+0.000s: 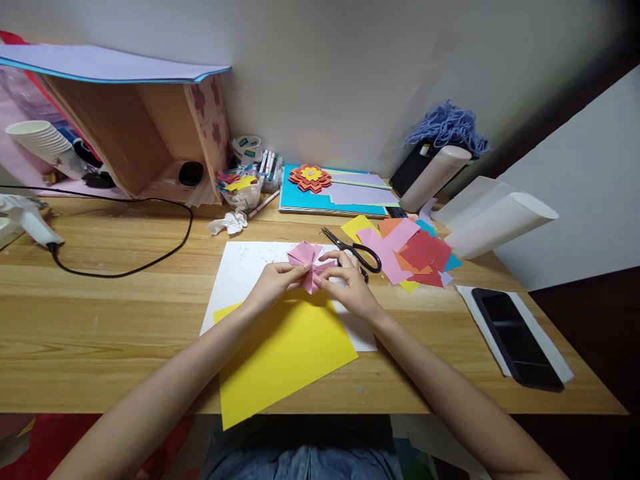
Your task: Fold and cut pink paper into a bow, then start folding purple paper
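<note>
A pink paper flower (305,253) with creased petals is held up between both my hands. My left hand (278,279) pinches it near the middle from the left, fingers closed on the paper. From the right, my right hand (350,285) grips a petal between thumb and fingers. Below the hands lies a yellow sheet of paper (285,360), partly over a white sheet (240,267) that has small dark specks on it. Black-handled scissors (367,257) rest just behind my right hand, which hides part of one handle loop.
Coloured paper scraps (425,253) are piled to the right. A phone (517,340) lies by the right edge. Behind, a layered paper flower (311,179) rests on stacked sheets, beside a tub (245,195) of scraps. A black cable (125,275) and a glue gun (33,223) are left.
</note>
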{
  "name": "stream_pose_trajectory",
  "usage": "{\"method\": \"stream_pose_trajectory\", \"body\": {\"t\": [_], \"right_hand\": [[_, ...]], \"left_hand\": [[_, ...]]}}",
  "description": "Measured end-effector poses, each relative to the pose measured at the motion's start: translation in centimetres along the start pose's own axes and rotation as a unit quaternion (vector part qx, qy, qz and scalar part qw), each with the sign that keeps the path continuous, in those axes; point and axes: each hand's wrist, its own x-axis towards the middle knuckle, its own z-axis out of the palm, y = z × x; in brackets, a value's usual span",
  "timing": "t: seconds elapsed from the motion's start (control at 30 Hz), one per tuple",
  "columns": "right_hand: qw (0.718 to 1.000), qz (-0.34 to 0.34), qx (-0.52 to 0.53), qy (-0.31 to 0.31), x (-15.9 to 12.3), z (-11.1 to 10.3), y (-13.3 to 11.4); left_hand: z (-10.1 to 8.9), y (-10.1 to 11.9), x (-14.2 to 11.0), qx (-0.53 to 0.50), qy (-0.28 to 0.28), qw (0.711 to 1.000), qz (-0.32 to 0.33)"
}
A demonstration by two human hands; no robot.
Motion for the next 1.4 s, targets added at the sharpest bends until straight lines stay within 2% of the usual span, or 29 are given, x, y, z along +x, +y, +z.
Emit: {"method": "stream_pose_trajectory", "body": {"t": [0.23,0.47,0.67,0.77,0.93,1.17,1.4], "right_hand": [[0.999,0.005,0.017,0.049,0.0,0.1,0.1],[0.999,0.018,0.036,0.018,0.2,-0.1,0.4],[0.999,0.025,0.015,0.023,0.2,-0.2,0.3],[0.999,0.014,0.013,0.036,0.2,-0.3,0.2],[0.999,-0.018,-0.032,0.040,0.1,-0.6,-0.1],[0.995,-0.052,-0.084,0.026,0.1,-1.1,-0.5],[0.990,-0.076,-0.093,0.067,-0.3,-0.7,-0.9]], "left_hand": [[0.1,-0.1,0.0,-0.008,-0.004,1.000,0.026],[0.0,-0.3,0.2,-0.029,-0.013,0.999,0.013],[0.1,-0.1,0.2,0.044,0.002,0.999,0.015],[0.1,-0.1,0.3,0.079,0.024,0.996,0.019],[0.0,-0.2,0.3,0.117,0.022,0.992,0.033],[0.1,0.0,-0.3,0.205,0.030,0.974,0.087],[0.2,0.1,-0.2,0.165,0.014,0.981,0.103]]}}
